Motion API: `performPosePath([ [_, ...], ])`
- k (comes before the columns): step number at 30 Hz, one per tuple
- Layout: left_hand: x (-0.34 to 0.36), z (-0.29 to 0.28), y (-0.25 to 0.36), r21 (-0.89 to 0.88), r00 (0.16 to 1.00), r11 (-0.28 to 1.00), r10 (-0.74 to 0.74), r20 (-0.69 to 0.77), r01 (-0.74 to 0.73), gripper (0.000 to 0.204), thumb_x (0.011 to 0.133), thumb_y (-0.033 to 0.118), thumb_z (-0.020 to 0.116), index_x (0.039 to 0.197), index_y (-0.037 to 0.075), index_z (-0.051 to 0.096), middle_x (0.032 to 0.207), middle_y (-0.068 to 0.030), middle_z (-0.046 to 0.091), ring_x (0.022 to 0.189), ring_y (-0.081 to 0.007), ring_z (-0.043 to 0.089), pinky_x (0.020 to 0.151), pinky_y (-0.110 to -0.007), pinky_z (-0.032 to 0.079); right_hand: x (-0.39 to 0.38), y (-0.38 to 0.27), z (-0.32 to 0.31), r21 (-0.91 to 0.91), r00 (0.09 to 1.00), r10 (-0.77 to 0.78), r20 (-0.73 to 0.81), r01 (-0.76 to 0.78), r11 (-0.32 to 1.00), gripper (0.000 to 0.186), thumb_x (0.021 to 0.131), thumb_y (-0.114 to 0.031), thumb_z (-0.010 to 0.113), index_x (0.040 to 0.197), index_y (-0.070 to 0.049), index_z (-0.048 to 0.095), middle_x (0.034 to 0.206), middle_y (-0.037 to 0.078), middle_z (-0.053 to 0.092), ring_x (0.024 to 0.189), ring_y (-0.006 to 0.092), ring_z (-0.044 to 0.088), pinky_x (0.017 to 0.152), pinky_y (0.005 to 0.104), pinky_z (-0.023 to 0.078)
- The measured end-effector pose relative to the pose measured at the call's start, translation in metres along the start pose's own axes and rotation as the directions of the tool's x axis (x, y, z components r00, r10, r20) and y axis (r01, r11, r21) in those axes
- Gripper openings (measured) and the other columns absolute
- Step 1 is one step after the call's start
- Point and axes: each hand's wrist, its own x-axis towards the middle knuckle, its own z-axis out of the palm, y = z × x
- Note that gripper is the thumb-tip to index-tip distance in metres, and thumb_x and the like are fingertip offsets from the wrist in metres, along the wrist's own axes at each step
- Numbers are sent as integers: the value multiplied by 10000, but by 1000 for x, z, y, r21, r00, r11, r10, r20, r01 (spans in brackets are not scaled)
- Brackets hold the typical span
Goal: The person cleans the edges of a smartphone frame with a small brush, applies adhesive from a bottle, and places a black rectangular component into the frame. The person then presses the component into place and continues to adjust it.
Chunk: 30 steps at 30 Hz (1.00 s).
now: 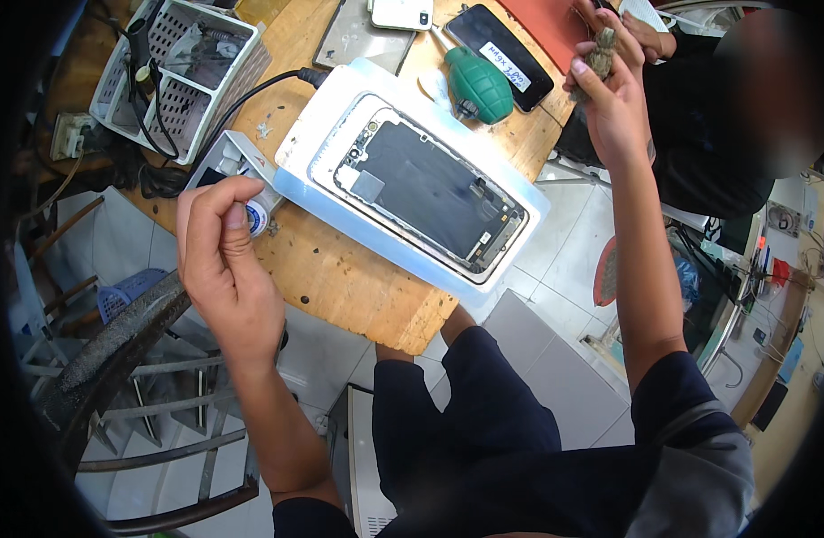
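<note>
On a white-and-blue device (pixel 297 166) lies an opened phone (pixel 421 193) with a dark display panel and internal connectors showing. My left hand (pixel 222 255) is curled at the device's left, beside a small round tub (pixel 256 218) with a blue label; whether it grips anything is hidden. My right hand (pixel 618 117) is raised at the upper right, fingers closed on a greyish-green crumpled lump (pixel 599 58). A green rubber blower bulb (pixel 479 82) lies behind the device, next to a black phone (pixel 528 85) with a paper sticker.
The wooden table (pixel 376 318) holds a white plastic basket (pixel 237 49) of tools, cables and more phones at the back. A seated person (pixel 707 108) in dark clothes is at the upper right, a hand (pixel 649 40) near mine. Metal chair frames (pixel 161 448) stand lower left.
</note>
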Motion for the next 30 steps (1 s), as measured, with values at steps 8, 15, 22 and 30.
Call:
performPosePath([
  [8, 19, -13, 8, 71, 957, 997, 7, 290, -29, 130, 936, 85, 742, 1023, 16, 674, 934, -66, 559, 842, -186, 536, 764, -303, 430, -28, -3, -14, 33, 992, 88, -85, -86, 996, 276, 1008, -55, 696, 1252, 9, 585, 1017, 47, 650, 893, 134, 631, 844, 301, 526],
  [15, 24, -10, -5, -83, 967, 985, -130, 220, 151, 120, 969, 81, 733, 964, 22, 628, 912, -12, 537, 830, -101, 494, 746, -264, 399, -31, -11, -4, 20, 996, 81, -47, -80, 997, 292, 1008, -54, 696, 1268, 18, 583, 1021, 49, 647, 908, 137, 632, 856, 300, 526],
  [22, 26, -20, -8, -210, 922, 911, -302, 244, 354, 109, 991, 80, 712, 952, 26, 625, 846, 39, 569, 779, -37, 471, 696, -216, 383, -35, -17, 6, 35, 996, 80, 26, -81, 996, 305, 998, -64, 715, 1264, 25, 594, 1027, 45, 642, 920, 133, 629, 856, 310, 524],
  [30, 23, -19, 9, -219, 888, 900, -282, 364, 376, 105, 954, 43, 719, 930, 17, 621, 859, 21, 568, 829, -71, 490, 780, -245, 410, -27, -13, -7, -16, 995, 60, -81, -61, 998, 303, 1007, -58, 702, 1277, 26, 592, 1053, 57, 668, 925, 135, 638, 857, 301, 518],
])
